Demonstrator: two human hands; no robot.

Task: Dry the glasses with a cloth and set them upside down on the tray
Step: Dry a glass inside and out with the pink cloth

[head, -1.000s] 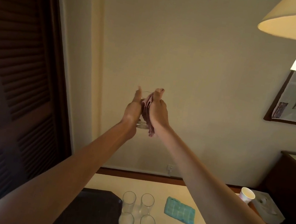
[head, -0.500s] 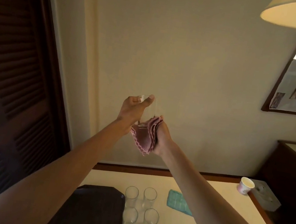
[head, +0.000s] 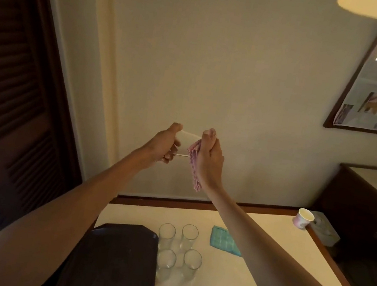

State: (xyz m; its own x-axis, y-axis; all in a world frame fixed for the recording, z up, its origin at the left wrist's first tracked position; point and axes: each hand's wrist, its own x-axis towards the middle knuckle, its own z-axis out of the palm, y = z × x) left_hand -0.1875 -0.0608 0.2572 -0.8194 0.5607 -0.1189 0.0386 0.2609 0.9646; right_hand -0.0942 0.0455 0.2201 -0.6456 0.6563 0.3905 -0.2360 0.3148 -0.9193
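Note:
My left hand (head: 161, 145) grips a clear glass (head: 186, 145) raised high in front of the wall, lying roughly sideways. My right hand (head: 209, 162) holds a folded pink cloth (head: 194, 165) against the glass's right end. Below on the white table stand several more clear glasses (head: 166, 259), upright, just right of a dark tray (head: 121, 255) with nothing visible on it. My left forearm covers the tray's left part.
A folded teal cloth (head: 225, 244) lies on the white table (head: 250, 262) right of the glasses. A paper cup (head: 303, 218) and a tissue box (head: 324, 231) sit at the table's far right corner. A dark louvred door stands on the left.
The glass has turned from upright to sideways in my left hand. My right hand with the pink cloth moved from below the glass to its right end. The camera tipped downward.

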